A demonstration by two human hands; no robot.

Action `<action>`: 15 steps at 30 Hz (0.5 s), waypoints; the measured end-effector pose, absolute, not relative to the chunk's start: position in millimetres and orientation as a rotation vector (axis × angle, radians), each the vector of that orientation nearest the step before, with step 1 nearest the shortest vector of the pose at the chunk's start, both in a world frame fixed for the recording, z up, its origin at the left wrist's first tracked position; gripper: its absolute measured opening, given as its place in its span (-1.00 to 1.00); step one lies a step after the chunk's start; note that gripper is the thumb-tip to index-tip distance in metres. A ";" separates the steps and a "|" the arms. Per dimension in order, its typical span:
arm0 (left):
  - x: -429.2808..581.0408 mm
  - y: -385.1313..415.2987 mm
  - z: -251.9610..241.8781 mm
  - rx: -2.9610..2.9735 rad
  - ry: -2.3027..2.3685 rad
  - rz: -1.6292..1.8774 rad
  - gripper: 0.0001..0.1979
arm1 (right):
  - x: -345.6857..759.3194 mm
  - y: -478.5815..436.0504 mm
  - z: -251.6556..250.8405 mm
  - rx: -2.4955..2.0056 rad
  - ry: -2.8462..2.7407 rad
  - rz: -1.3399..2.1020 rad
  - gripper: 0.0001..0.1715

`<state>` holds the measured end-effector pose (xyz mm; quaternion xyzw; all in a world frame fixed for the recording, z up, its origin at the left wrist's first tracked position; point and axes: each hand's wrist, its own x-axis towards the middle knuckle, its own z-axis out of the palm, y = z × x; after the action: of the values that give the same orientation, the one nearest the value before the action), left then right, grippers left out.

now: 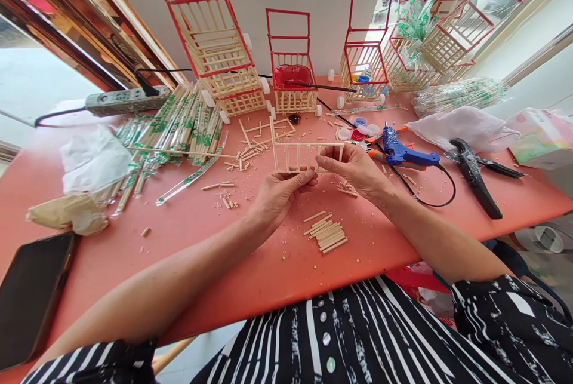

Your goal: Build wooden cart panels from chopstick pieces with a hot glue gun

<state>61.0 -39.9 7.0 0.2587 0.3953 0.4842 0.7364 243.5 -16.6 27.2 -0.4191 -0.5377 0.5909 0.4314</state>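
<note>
Both hands hold a small ladder-like frame of wooden sticks (299,157) upright above the red table (179,234). My left hand (278,194) pinches its lower rail from below. The frame's right end is gripped by my right hand (353,168), fingers curled round it. Below the hands lies a small pile of cut sticks (326,233), with sawdust and short offcuts scattered around.
A blue glue gun (403,154) with its cable, paint pots (358,131), black cutters (474,175) and a white cloth (465,124) lie at the right. Wrapped chopsticks (179,127), a power strip (125,100), several stick carts with red frames (290,73) and a phone (31,294) are around.
</note>
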 end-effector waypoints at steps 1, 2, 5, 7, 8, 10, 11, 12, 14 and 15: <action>60.9 -39.9 6.7 0.568 0.867 1.062 -0.52 | 243.6 -16.8 27.2 -1.049 -1.338 1.474 -0.47; 60.8 -40.0 6.4 0.569 0.866 1.059 -0.53 | 243.8 -16.9 27.4 -1.053 -1.335 1.475 -0.48; 60.4 -40.6 5.6 0.574 0.866 1.052 -0.54 | 243.8 -17.3 28.4 -1.053 -1.335 1.482 -0.49; 60.0 -41.0 5.2 0.578 0.866 1.052 -0.55 | 243.6 -17.4 28.9 -1.045 -1.337 1.483 -0.49; 59.8 -41.2 5.1 0.580 0.867 1.053 -0.55 | 243.5 -17.4 28.9 -1.042 -1.339 1.481 -0.49; 59.3 -41.4 4.9 0.584 0.870 1.051 -0.56 | 243.4 -17.1 28.1 -1.049 -1.339 1.474 -0.49; 59.1 -41.5 4.9 0.586 0.872 1.050 -0.57 | 243.5 -16.7 27.4 -1.058 -1.334 1.470 -0.49; 59.0 -41.7 5.0 0.588 0.874 1.049 -0.57 | 243.6 -16.2 26.5 -1.067 -1.328 1.465 -0.48; 59.0 -42.2 5.7 0.589 0.879 1.048 -0.57 | 243.8 -15.1 24.4 -1.075 -1.313 1.447 -0.44; 59.2 -42.5 6.2 0.588 0.883 1.048 -0.57 | 244.0 -14.5 23.4 -1.072 -1.315 1.432 -0.42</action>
<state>59.2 -42.5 6.2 0.2676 0.4017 0.4768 0.7346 244.0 -14.5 23.4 -0.4325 -0.5305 0.5778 0.4446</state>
